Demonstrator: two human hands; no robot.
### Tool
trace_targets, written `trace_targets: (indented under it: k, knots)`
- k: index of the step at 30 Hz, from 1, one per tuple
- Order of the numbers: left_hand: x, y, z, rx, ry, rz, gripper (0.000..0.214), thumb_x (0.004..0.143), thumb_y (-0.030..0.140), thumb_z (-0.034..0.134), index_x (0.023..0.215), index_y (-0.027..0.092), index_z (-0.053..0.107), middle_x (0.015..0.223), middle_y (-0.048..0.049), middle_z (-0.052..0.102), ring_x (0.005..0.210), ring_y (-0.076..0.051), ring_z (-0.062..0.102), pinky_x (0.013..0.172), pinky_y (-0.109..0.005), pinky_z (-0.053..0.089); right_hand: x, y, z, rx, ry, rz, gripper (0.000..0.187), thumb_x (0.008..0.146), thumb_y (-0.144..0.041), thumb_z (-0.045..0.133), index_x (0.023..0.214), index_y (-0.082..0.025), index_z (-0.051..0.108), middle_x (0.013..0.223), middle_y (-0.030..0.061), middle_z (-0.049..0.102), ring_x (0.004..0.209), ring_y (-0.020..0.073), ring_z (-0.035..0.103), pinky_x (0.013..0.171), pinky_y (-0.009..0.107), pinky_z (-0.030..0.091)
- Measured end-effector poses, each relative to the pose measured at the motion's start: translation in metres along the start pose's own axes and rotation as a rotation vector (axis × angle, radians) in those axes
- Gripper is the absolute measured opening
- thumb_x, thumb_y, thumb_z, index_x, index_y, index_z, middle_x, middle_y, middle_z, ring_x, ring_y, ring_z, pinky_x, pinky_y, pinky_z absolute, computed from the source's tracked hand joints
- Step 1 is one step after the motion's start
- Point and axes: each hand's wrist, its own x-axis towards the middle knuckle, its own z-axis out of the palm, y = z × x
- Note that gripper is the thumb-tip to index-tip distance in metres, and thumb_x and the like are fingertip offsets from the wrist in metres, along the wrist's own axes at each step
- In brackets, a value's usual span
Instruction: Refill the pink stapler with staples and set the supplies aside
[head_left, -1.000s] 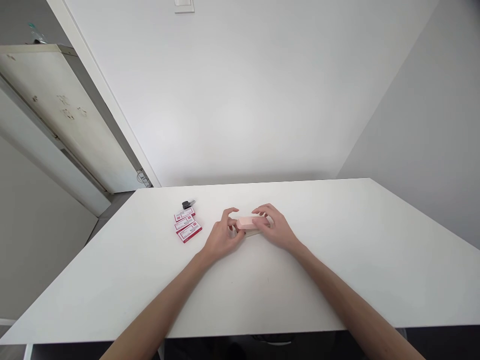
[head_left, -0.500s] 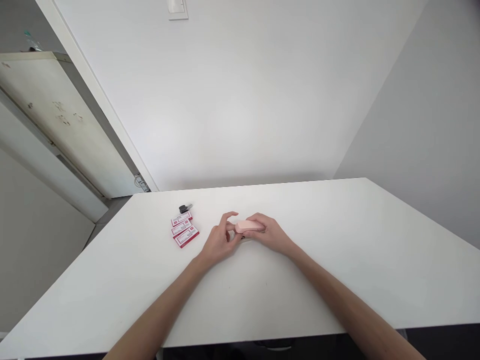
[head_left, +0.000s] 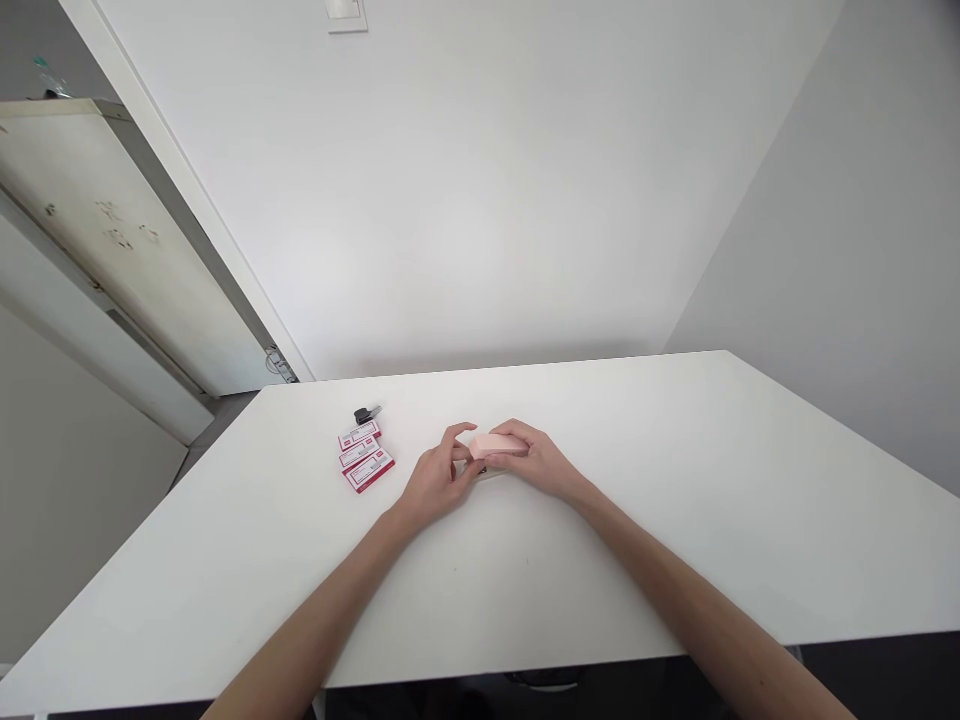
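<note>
A pink, smooth, elongated block-shaped object (head_left: 495,445) is held just above the tabletop near its middle. My right hand (head_left: 536,462) wraps round its right end, thumb along the near side and fingers over the far side. My left hand (head_left: 439,478) is at its left end, index finger raised and curved, thumb and other fingers closed in by the tip. Under the pink object a pale flat thing with a dark mark (head_left: 484,471) shows only partly between my hands. What my left fingers pinch there is hidden.
On the white table (head_left: 600,560), left of my hands, lie three red-and-white cards or flat packets (head_left: 367,470), overlapping. Just behind them is a small black object with a metal part (head_left: 366,415). A white wall (head_left: 480,200) rises behind the table.
The view has shifted slightly. The pink object is tilted a little differently, and more of the pale flat thing under it shows. Both hands keep nearly the same place.
</note>
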Motion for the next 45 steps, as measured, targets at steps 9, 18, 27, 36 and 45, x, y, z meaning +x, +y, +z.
trace_targets:
  k: [9,18,27,36,45]
  knots:
    - [0.000,0.003,-0.001,-0.015,-0.017,-0.017,0.046,0.099,0.047,0.052,0.140,0.030,0.040,0.093,0.0014,0.078,0.052,-0.015,0.050,0.063,-0.030,0.045,0.000,0.000,-0.002,0.054,-0.008,0.043,0.038,0.082,-0.055,0.077,0.108,-0.028,0.069,0.108,0.0016,0.070,0.098,0.0231,0.064,0.083,0.035,0.052]
    - [0.000,0.000,0.000,0.003,-0.028,-0.039,0.049,0.098,0.049,0.054,0.142,0.030,0.040,0.104,-0.0003,0.081,0.054,-0.016,0.056,0.064,-0.032,0.048,-0.002,-0.006,-0.005,0.089,-0.035,0.019,0.038,0.085,-0.056,0.073,0.112,-0.029,0.069,0.114,0.0021,0.069,0.101,0.0236,0.064,0.087,0.036,0.053]
    - [-0.001,0.006,-0.001,0.011,-0.061,-0.052,0.059,0.093,0.053,0.063,0.144,0.033,0.042,0.106,0.0004,0.081,0.061,-0.018,0.059,0.063,-0.031,0.047,-0.004,-0.008,-0.006,0.200,-0.113,0.042,0.040,0.088,-0.056,0.071,0.117,-0.029,0.066,0.117,0.0038,0.067,0.102,0.0237,0.066,0.089,0.037,0.055]
    - [-0.001,0.006,-0.002,-0.022,-0.061,-0.008,0.052,0.093,0.045,0.065,0.139,0.033,0.044,0.112,0.0028,0.078,0.062,-0.013,0.056,0.061,-0.029,0.048,-0.002,-0.006,-0.007,0.291,-0.139,0.053,0.041,0.089,-0.054,0.073,0.121,-0.029,0.066,0.111,0.0036,0.068,0.099,0.0227,0.065,0.089,0.037,0.051]
    - [-0.006,0.000,0.000,0.042,0.025,0.048,0.037,0.100,0.044,0.055,0.134,0.031,0.046,0.102,0.0044,0.076,0.060,-0.011,0.057,0.061,-0.028,0.047,0.002,0.003,-0.006,0.354,-0.125,0.067,0.040,0.084,-0.053,0.080,0.114,-0.028,0.071,0.098,0.0023,0.065,0.092,0.0210,0.061,0.084,0.035,0.046]
